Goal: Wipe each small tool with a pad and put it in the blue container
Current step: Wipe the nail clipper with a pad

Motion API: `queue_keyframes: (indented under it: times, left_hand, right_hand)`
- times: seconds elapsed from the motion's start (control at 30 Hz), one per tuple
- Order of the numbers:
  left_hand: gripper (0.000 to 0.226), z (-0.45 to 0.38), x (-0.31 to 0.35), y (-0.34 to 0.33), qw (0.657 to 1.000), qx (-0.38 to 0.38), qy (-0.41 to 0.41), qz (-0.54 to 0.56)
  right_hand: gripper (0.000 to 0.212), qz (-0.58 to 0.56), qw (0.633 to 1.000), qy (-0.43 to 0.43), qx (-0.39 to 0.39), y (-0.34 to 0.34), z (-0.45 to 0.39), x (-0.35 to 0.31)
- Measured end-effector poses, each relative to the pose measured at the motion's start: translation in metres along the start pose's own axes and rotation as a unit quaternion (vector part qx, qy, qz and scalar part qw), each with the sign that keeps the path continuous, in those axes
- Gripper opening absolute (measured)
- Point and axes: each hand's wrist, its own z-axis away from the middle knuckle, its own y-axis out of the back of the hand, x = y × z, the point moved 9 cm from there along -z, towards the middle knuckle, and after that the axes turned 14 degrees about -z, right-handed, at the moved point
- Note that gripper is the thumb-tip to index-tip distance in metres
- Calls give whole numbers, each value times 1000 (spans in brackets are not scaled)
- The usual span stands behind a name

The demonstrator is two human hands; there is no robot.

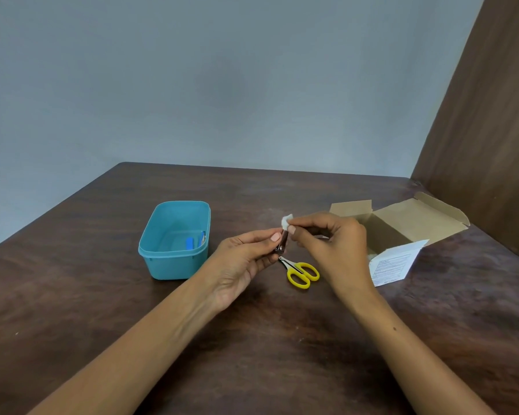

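Your left hand [246, 253] is closed around a small dark metal nail clipper [281, 242], pinching it between thumb and fingers with its tip pointing up. Your right hand [333, 244] pinches a small white cotton pad [286, 220] between thumb and forefinger and presses it against the clipper's upper end. Just below your hands, yellow-handled small scissors [300, 271] lie flat on the dark brown wooden worktop [252, 339]. To your left sits the open blue plastic container [174, 259], with a few small blue tools [196, 241] lying inside. To your right stands an open brown cardboard box [408, 223], its white printed flap [393, 263] hanging forward.
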Motion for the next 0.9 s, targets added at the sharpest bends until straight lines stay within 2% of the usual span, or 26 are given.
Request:
queue_keyframes:
  times: [0.23,0.43,0.63,0.7,0.83,0.9]
  left_hand:
    - [14,-1,11,14,997,50,-41,30]
    - [20,3,9,4,999,23,-42,9]
    - [14,4,13,13,997,53,-39,47]
    - [15,5,14,11,997,49,-41,41]
    - [20,6,11,2,999,25,-38,11]
    - [23,6,9,3,999,24,-33,10]
  right_hand:
    - [12,7,995,-17,-100,-22,5,2]
    - [14,34,998,49,-20,-6,1,-7]
    - [10,40,992,53,-109,-24,5,-8]
    - [9,36,992,67,-100,-21,5,-12]
    - [12,39,996,79,-29,-7,3,-12]
    - [12,38,995,82,-31,-8,2,-12]
